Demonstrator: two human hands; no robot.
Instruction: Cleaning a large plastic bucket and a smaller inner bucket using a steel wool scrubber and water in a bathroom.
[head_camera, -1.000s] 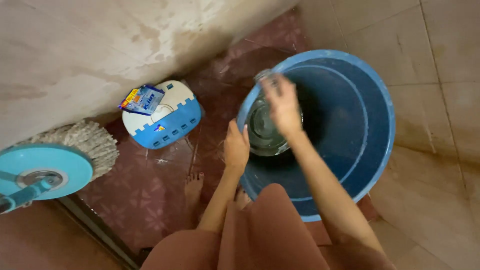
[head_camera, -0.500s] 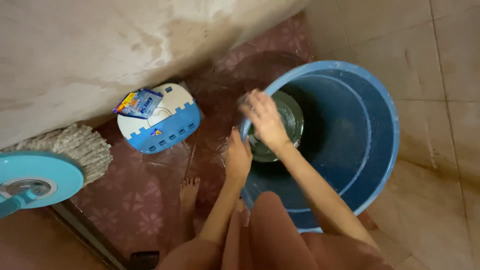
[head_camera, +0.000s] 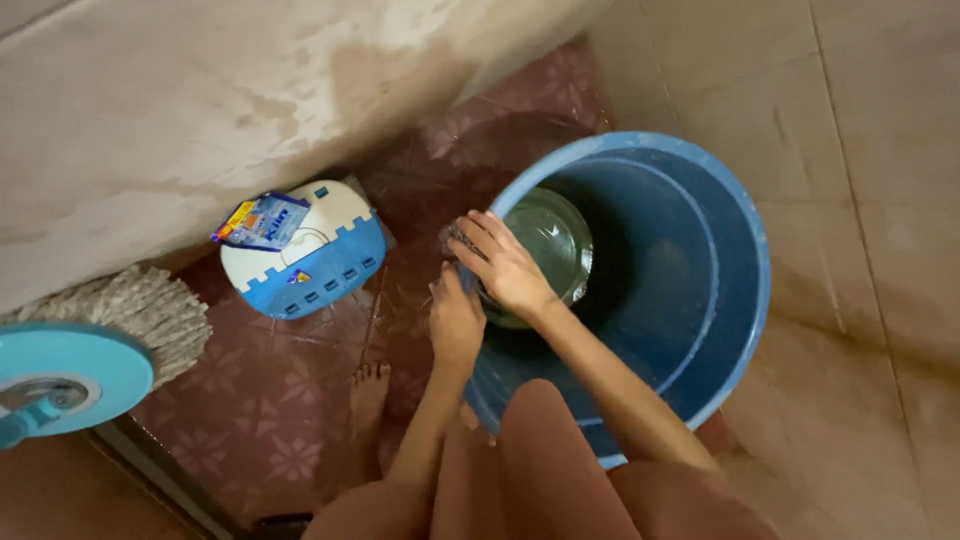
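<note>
A big blue bucket stands on the floor in front of me. A steel bowl leans tilted inside it against the left wall. My right hand lies over the bowl's left edge, its fingertips pressing a small grey scrub pad at the rim. My left hand sits just below it and grips the bucket's left rim. Both forearms reach out over my knees, which are covered in brown cloth.
A blue and white plastic box with a small packet on top lies left of the bucket by the stained wall. A string mop head with a teal disc is at far left. My bare foot rests on patterned floor tiles.
My right hand slid from the bowl's upper edge down and left to its left rim. The bowl tilted further into the bucket. My left hand stayed on the rim.
</note>
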